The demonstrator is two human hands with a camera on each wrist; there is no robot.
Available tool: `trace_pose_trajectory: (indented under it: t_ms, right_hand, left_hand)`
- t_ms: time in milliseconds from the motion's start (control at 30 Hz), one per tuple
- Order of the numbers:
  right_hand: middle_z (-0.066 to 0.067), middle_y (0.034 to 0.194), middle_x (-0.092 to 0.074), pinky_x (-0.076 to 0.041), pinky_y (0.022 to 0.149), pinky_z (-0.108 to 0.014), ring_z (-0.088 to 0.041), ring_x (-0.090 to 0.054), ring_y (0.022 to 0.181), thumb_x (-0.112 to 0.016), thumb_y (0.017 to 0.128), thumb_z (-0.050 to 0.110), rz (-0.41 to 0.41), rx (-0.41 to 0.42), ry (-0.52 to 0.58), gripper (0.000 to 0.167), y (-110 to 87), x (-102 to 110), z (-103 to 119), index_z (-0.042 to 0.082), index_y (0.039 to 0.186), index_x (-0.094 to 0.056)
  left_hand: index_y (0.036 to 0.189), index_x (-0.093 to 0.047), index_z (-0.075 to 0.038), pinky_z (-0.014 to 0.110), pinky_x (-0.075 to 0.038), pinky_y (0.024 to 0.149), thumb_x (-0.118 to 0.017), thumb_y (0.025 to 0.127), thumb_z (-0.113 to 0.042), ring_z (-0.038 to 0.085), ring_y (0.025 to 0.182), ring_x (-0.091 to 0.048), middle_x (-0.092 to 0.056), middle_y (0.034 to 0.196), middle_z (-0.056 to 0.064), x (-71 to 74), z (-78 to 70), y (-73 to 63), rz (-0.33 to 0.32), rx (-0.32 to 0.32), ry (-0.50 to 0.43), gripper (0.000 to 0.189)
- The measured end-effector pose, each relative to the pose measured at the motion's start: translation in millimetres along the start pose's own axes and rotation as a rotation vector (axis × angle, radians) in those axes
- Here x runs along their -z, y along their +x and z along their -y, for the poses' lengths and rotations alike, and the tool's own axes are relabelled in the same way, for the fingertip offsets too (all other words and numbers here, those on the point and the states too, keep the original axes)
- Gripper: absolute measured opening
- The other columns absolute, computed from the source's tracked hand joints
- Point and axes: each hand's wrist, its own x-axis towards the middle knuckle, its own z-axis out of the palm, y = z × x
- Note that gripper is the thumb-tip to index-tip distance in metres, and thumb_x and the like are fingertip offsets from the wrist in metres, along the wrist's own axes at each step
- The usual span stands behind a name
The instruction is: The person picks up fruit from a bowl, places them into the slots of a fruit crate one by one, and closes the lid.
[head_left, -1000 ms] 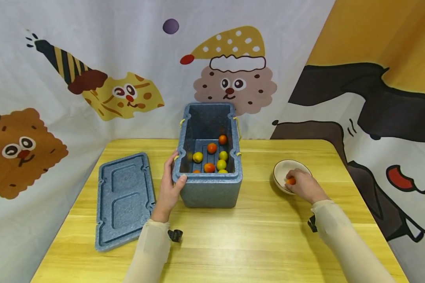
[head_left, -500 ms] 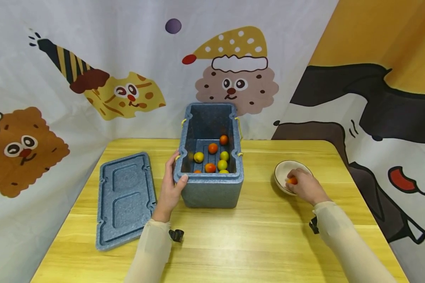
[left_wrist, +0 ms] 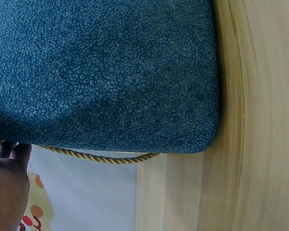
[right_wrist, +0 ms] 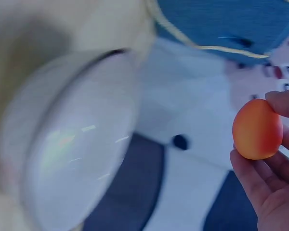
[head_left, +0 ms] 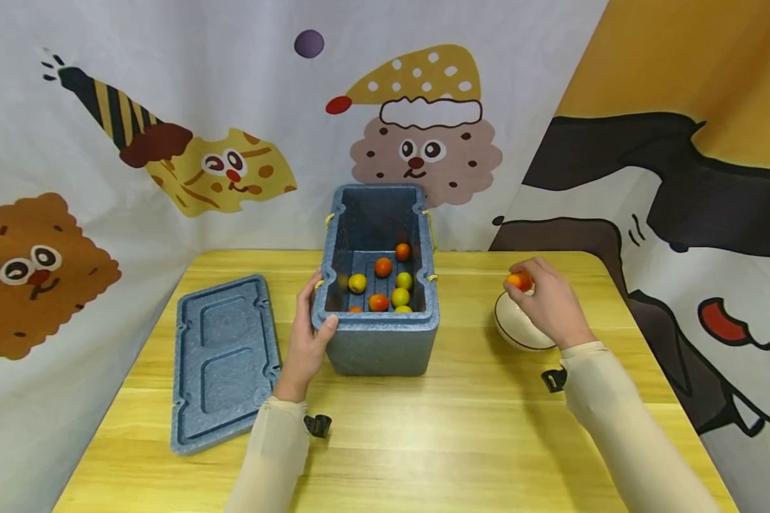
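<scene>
My right hand (head_left: 553, 305) pinches a small, smooth orange-red fruit (head_left: 520, 281) between thumb and fingers, above the far edge of a white bowl (head_left: 520, 324). In the right wrist view the fruit (right_wrist: 257, 129) looks egg-shaped, yellow-orange turning red; the bowl (right_wrist: 82, 144) shows a glossy white inside. My left hand (head_left: 308, 349) grips the near left corner of a blue-grey foam box (head_left: 381, 350), thumb on the front rim, fingers along the left side. Several red, orange and yellow-green fruits (head_left: 383, 267) lie inside the box; the front wall partly hides the nearest ones.
The box's lid (head_left: 227, 363) lies flat on the wooden table (head_left: 423, 442), left of the box. Yellow rope (left_wrist: 106, 158) hangs along the box's sides. Behind the table hangs a cartoon-printed cloth (head_left: 250, 71).
My right hand has lifted the orange-red fruit out of the bowl, up and away from me. My left hand has stayed on the box corner.
</scene>
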Motion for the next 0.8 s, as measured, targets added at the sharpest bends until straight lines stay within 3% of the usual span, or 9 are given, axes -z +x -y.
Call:
trace_pose_trajectory:
  t_ms: [200,500,667,800]
  right_hand:
    - [-0.008,0.113,-0.059,-0.045,0.087,-0.05,-0.029,-0.056,0.098,-0.07,0.091,0.017,-0.062,0.085,0.05,0.025,17.8,8.1,43.2,0.003,0.112,-0.066]
    - [-0.007,0.11,-0.059,-0.047,0.086,-0.043,-0.025,-0.055,0.098,-0.073,0.089,0.012,-0.102,0.282,0.063,0.022,38.1,-2.2,90.5,0.003,0.108,-0.067]
    - [-0.007,0.112,-0.059,-0.047,0.085,-0.041,-0.025,-0.054,0.098,-0.074,0.089,0.014,-0.059,0.319,0.082,0.025,45.4,-7.4,114.3,0.003,0.11,-0.066]
    - [-0.007,0.116,-0.058,-0.048,0.089,-0.04,-0.024,-0.055,0.102,-0.073,0.091,0.016,-0.009,0.333,0.105,0.027,48.3,-13.6,129.9,0.004,0.114,-0.066]
  left_hand:
    - [0.15,-0.023,0.008,0.029,-0.027,0.11,-0.052,0.095,-0.005,0.03,0.141,-0.028,-0.021,0.157,0.022,1.2,-0.9,0.1,-0.002,-0.005,0.019,0.064]
    - [0.15,-0.023,0.006,0.029,-0.031,0.107,-0.053,0.097,-0.007,0.03,0.138,-0.032,-0.023,0.157,0.019,1.9,3.4,-2.7,-0.012,-0.003,0.012,0.063]
    - [0.15,-0.024,0.007,0.029,-0.028,0.109,-0.052,0.094,-0.003,0.032,0.14,-0.029,-0.022,0.157,0.022,2.0,2.9,-2.3,-0.015,-0.013,0.024,0.064]
    - [0.15,-0.024,0.007,0.03,-0.028,0.11,-0.055,0.097,-0.011,0.031,0.14,-0.029,-0.023,0.157,0.021,1.0,2.8,-1.6,-0.007,-0.008,0.026,0.064]
